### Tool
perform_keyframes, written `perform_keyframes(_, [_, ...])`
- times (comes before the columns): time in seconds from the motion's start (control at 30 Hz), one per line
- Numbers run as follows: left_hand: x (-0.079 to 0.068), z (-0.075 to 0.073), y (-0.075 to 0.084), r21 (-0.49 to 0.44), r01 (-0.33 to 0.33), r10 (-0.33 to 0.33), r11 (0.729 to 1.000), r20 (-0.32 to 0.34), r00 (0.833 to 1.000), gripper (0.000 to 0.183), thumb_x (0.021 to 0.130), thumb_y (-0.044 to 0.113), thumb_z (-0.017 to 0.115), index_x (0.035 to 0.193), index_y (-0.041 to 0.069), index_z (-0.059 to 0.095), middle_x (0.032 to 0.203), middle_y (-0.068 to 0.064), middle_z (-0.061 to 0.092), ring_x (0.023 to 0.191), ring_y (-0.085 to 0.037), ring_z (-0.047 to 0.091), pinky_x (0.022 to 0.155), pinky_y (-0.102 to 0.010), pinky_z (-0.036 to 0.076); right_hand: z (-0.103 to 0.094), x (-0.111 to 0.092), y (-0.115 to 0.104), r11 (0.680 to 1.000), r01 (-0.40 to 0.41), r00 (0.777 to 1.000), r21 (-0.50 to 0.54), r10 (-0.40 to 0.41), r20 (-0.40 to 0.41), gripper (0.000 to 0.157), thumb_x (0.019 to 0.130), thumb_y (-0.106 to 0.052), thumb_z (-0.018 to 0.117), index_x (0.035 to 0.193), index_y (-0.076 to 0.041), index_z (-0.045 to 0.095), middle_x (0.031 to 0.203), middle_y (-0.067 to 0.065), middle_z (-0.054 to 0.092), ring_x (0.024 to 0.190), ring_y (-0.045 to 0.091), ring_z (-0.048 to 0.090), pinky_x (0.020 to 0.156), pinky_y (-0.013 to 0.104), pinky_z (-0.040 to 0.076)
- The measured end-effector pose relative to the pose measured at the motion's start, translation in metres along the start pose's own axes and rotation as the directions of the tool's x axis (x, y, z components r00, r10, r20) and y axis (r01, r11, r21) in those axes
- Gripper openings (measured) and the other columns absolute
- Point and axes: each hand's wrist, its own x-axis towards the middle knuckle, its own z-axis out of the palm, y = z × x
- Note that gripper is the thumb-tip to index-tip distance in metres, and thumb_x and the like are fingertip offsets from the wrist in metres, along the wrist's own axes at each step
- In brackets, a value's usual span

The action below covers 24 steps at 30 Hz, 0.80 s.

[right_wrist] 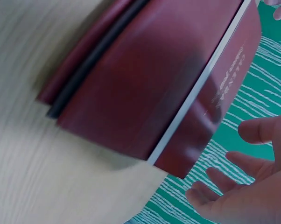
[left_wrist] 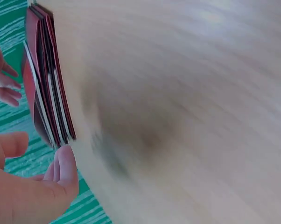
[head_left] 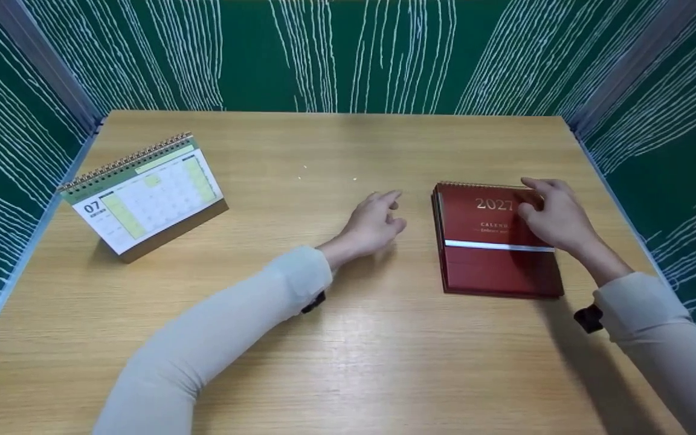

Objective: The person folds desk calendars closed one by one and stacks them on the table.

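Note:
A dark red desk calendar (head_left: pixel 499 273) lies folded flat at the right, with gold "2027" lettering, a pale strip across it and a spiral binding along its far edge. My right hand (head_left: pixel 556 217) hovers at its upper right corner, fingers loosely bent; in the right wrist view that hand (right_wrist: pixel 250 186) shows nothing in its grasp. To the calendar's left, my left hand (head_left: pixel 369 225) is held above the table with fingers relaxed and thumb apart. Seen from the left wrist, the calendar (left_wrist: pixel 43 74) shows several layers at its side, beyond the left fingertips (left_wrist: pixel 66 161).
A second desk calendar (head_left: pixel 148 196), white and green with "07" on its page, stands propped up at the table's left. Tiny white specks lie on the wooden table (head_left: pixel 348 350) near its middle. Green walls with white streaks (head_left: pixel 348 54) enclose the back and sides.

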Motion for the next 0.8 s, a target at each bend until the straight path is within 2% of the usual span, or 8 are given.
perform_keyframes(0.17, [-0.012, -0.024, -0.012, -0.013, 0.007, -0.007, 1.0, -0.011, 1.0, 0.067, 0.103, 0.012, 0.064, 0.164, 0.005, 0.037, 0.148, -0.015, 0.057, 0.122, -0.022, 0.063, 0.102, -0.029, 0.054, 0.004, 0.001, -0.014, 0.996, 0.087, 0.995, -0.023, -0.088, -0.037, 0.059, 0.104, -0.011, 0.059, 0.158, 0.005, 0.043, 0.158, 0.036, 0.035, 0.141, 0.055, 0.038, 0.113, 0.073, 0.035])
perform_keyframes(0.37, [-0.026, -0.055, -0.026, -0.002, 0.03, -0.03, 1.0, -0.075, 0.997, 0.068, 0.102, 0.01, 0.064, 0.164, 0.008, 0.038, 0.147, -0.015, 0.057, 0.121, -0.023, 0.062, 0.103, -0.033, 0.054, 0.007, 0.002, -0.034, 0.989, 0.149, 0.988, 0.009, -0.148, -0.04, 0.057, 0.104, -0.012, 0.06, 0.158, 0.002, 0.047, 0.159, 0.031, 0.037, 0.143, 0.05, 0.038, 0.114, 0.071, 0.037])
perform_keyframes(0.8, [-0.064, -0.115, -0.056, -0.026, 0.04, -0.045, 0.999, -0.204, 0.978, 0.064, 0.106, 0.019, 0.063, 0.165, 0.015, 0.039, 0.149, -0.013, 0.054, 0.126, -0.025, 0.06, 0.103, -0.039, 0.056, 0.019, 0.016, -0.078, 0.967, 0.229, 0.973, 0.109, -0.226, -0.04, 0.057, 0.106, -0.018, 0.062, 0.16, -0.008, 0.047, 0.161, 0.023, 0.041, 0.141, 0.046, 0.043, 0.11, 0.068, 0.043])
